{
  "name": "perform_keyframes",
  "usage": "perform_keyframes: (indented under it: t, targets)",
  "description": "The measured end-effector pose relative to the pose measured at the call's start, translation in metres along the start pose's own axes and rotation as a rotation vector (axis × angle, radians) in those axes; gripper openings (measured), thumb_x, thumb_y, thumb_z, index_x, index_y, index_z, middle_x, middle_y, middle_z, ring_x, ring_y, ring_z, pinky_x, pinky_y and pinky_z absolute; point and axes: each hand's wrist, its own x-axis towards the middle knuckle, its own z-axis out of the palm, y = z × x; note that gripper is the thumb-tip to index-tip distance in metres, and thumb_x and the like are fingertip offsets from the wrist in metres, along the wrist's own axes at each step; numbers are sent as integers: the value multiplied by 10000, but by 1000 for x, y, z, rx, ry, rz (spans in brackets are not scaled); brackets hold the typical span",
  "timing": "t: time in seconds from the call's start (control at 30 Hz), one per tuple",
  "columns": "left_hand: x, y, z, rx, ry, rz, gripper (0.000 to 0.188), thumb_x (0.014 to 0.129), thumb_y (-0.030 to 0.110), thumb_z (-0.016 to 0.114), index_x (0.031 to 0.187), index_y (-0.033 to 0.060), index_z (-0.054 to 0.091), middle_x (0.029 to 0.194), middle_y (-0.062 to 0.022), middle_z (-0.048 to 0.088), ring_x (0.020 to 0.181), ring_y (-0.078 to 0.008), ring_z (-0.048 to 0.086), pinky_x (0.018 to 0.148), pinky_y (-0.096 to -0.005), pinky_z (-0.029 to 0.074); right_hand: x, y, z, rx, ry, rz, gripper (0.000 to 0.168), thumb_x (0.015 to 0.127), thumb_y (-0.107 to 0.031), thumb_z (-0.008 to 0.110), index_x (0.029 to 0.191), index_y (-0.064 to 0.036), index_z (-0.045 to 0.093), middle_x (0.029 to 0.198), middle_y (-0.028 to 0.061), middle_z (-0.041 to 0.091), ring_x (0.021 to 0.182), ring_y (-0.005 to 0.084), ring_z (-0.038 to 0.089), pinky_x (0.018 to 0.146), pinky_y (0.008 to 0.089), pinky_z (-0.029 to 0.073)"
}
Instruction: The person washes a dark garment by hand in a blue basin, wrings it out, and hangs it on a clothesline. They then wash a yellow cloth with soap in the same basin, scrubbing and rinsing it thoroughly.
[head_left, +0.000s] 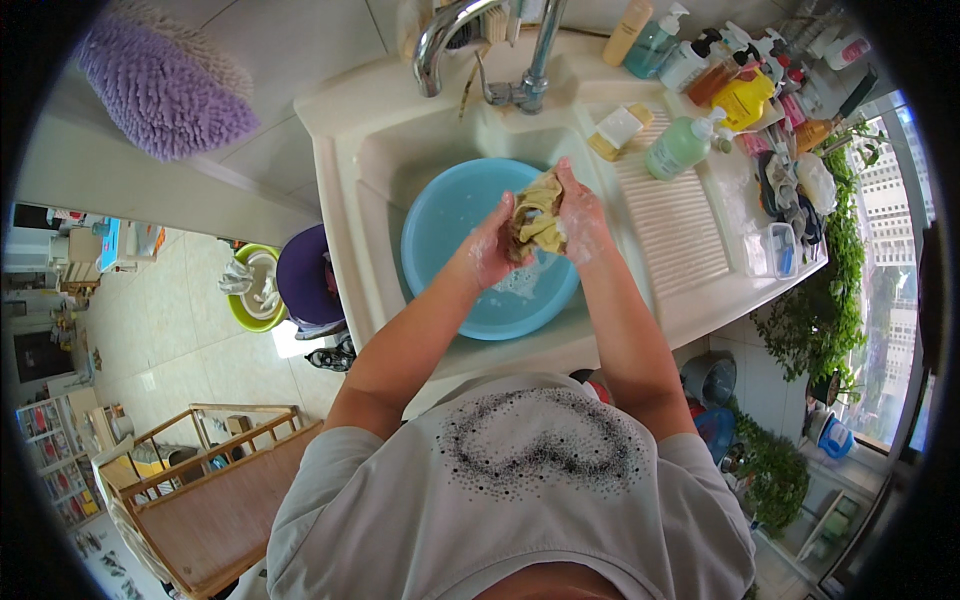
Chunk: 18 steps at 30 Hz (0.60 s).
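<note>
Both of my hands grip a wet, bunched yellow cloth (541, 210) with brownish patches. My left hand (491, 247) holds its left side, and my right hand (581, 214) holds the right side with the thumb up. Suds cling to both hands and wrists. Beneath them a round light-blue plastic basin (429, 300) sits in the white sink (379, 161). Water with some foam on it lies in the basin. The cloth hangs above the water; parts of it are hidden by my fingers.
A chrome faucet (534, 82) rises behind the basin. On the ribbed washboard (675, 225) stands a green pump bottle (679, 146), with bar soap (621, 129) beside it. Several bottles crowd the back right corner. A clear plastic box (772, 251) is near the right edge. A purple bucket (304, 274) stands left of the sink.
</note>
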Motion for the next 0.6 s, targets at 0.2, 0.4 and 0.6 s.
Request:
perform_keyframes:
  t: [0.2,0.4,0.6]
  targets:
    - [-3,21,15,238,195,241,177,831,295,623,917,150,567,858,33,602,720,-81,548,555,-232,425,-3,6,-19,205,-242,69,467,895,-468,450,1035,-30,527,983,83,594,864,190,595,754,299,489]
    - [-1,18,30,359,271,484,209,873,262,567,967,80,530,919,-18,582,751,-108,562,602,-249,462,2,49,-39,149,-404,123,400,901,-370,477,1107,-27,498,1128,82,537,1019,207,535,908,361,429]
    - [4,8,17,369,379,649,187,867,218,583,874,40,528,794,0,539,689,-63,505,574,-201,388,9,46,-40,551,-339,29,276,842,-134,506,1077,10,493,1061,135,552,1013,238,534,935,368,421]
